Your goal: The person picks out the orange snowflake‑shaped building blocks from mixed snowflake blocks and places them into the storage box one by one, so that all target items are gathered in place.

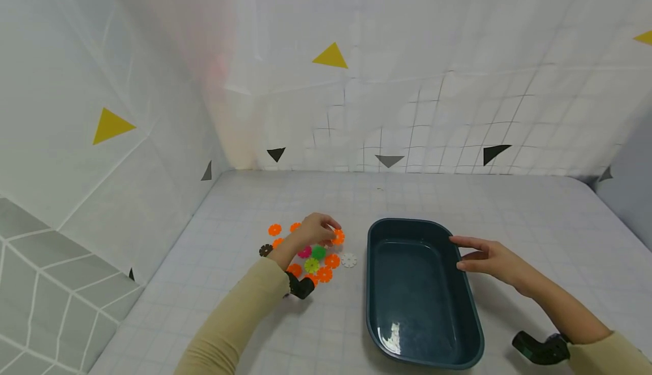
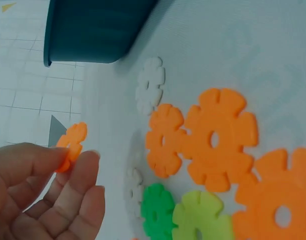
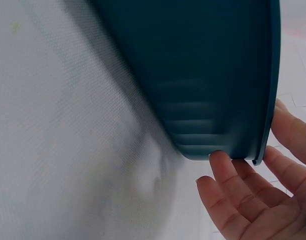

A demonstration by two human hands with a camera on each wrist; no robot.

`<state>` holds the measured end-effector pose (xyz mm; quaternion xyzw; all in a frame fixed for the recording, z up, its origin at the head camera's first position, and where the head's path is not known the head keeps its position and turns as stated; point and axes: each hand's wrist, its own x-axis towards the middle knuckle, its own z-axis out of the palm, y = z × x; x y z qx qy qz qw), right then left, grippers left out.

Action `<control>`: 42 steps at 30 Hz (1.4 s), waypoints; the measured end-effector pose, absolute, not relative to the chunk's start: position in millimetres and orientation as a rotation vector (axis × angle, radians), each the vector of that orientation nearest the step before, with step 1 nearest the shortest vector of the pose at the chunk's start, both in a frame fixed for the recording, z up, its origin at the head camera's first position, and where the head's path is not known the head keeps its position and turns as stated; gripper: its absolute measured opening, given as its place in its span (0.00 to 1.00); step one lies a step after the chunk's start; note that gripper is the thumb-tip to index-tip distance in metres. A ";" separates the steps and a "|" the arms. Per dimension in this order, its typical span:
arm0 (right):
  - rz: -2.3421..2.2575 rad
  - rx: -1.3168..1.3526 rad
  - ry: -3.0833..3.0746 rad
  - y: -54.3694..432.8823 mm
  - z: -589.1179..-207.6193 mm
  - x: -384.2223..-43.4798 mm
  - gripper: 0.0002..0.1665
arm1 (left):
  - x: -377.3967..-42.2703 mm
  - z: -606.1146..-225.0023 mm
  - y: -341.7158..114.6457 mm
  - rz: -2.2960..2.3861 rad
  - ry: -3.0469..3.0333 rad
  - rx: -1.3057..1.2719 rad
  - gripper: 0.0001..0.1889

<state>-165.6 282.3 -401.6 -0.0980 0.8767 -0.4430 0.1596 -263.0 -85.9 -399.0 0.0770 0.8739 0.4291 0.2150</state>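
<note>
My left hand point(image 1: 317, 230) pinches an orange snowflake building disc point(image 2: 77, 134) between thumb and fingertips, raised above a loose group of similar discs. Beneath it and around the wrist lie orange discs point(image 2: 220, 137), a green disc point(image 2: 157, 212), a yellow-green disc point(image 1: 312, 266), a pink disc point(image 1: 305, 252) and a dark disc point(image 1: 265, 250). A white disc point(image 1: 348, 259) lies at the group's right. To the right of them stands a deep dark-teal basin point(image 1: 407, 307). My right hand point(image 1: 489, 259) holds the basin's right rim, thumb at the rim and other fingertips along the outer wall.
A pale cloth with a faint grid covers the table point(image 1: 244, 194). White sheeting point(image 1: 285, 92) with yellow and dark triangles rises behind and at the left. Black wrist devices point(image 1: 542, 349) are on both forearms.
</note>
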 end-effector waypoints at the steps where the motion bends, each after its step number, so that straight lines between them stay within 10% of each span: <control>1: -1.269 -0.283 2.505 282.3 -401.5 -165.5 0.39 | -263.3 -398.6 -86.2 1.198 2.421 0.211 0.11; 42: -1.299 -0.295 2.496 283.3 -400.2 -165.7 0.39 | -271.0 -380.3 -91.5 1.298 2.388 0.265 0.11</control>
